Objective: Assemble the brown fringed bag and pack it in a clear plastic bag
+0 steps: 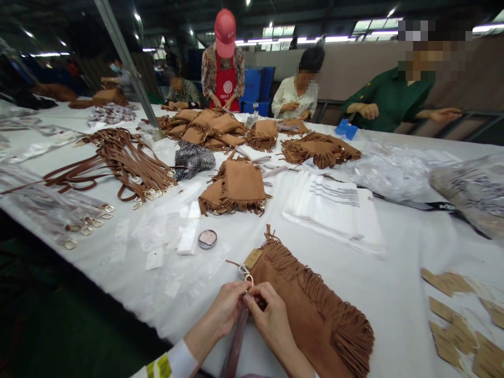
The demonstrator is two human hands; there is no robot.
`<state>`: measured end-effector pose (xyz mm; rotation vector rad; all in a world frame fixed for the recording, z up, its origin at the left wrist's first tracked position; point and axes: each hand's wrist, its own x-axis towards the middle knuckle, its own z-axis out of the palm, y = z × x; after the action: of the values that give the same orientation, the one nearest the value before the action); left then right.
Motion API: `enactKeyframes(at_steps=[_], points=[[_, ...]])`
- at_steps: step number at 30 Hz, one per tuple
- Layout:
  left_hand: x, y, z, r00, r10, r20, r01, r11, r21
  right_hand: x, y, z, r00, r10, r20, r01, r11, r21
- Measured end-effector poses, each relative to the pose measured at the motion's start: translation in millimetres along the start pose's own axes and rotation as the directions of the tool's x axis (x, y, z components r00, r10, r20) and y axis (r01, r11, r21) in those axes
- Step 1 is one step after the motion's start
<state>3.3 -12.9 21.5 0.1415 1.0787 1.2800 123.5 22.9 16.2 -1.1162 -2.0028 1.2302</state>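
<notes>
Big white table [397, 294], totally covered. Fringed brown bag [315, 310] at the near edge, kraft tags [460, 325] by the near right corner, white plastic bags [334, 207] mid-table, brown straps [122, 163] along the left edge, more fringed bags [236, 189] toward the far edge.

A white-covered desk [394, 294] fills the frame. At left lie brown straps [118, 163] with metal rings; at centre sits a pile of fringed brown bags [236, 189], with a stack of white plastic bags [334, 210] to its right. A small round tin [207, 239] stands near centre. Cardboard tags [457, 325] lie lower right. Four people work along the far edge.
</notes>
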Motion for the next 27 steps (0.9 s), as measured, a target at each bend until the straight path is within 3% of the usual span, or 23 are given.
enactKeyframes(at_steps=[5,7,10,13,15,17,19,20,22,23,27], points=[[2,-4,2.5,0.998,0.043,-0.047,-0.043,0.999,0.005,1,4,1,0.985,-0.136,0.103,0.146,0.984,-0.098],[6,-6,1.4,0.996,0.046,-0.072,-0.046,0.999,0.004,0,7,4,0.955,-0.271,0.117,0.288,0.943,-0.169],[13,-9,0.6,0.995,0.041,-0.095,-0.041,0.999,0.000,0,11,7,0.874,-0.466,0.137,0.485,0.830,-0.276],[17,-11,0.6,0.995,0.024,-0.096,-0.025,1.000,-0.006,-1,12,6,0.824,-0.542,0.165,0.566,0.776,-0.278],[17,-13,-0.1,0.995,0.015,-0.097,-0.016,1.000,-0.007,-3,12,4,0.827,-0.531,0.185,0.560,0.806,-0.191],[15,-14,-2.1,0.995,0.012,-0.101,-0.013,1.000,-0.003,-5,13,3,0.906,-0.396,0.150,0.406,0.913,-0.040],[12,-13,-5.9,0.994,0.001,-0.112,0.002,1.000,0.020,-5,15,2,0.995,-0.088,0.040,0.083,0.988,0.127],[10,-12,-8.4,0.993,-0.013,-0.119,0.017,0.999,0.040,-4,16,1,0.995,0.094,-0.013,-0.090,0.976,0.200],[6,-8,-13.7,0.992,-0.046,-0.117,0.056,0.995,0.081,2,14,2,0.930,0.366,-0.025,-0.341,0.889,0.307],[4,-5,-16.2,0.993,-0.065,-0.096,0.075,0.992,0.098,6,11,3,0.904,0.426,0.032,-0.410,0.844,0.346],[-6,2,-21.9,0.987,-0.145,0.063,0.138,0.986,0.097,19,-10,13,0.812,0.420,0.407,-0.583,0.622,0.523]])
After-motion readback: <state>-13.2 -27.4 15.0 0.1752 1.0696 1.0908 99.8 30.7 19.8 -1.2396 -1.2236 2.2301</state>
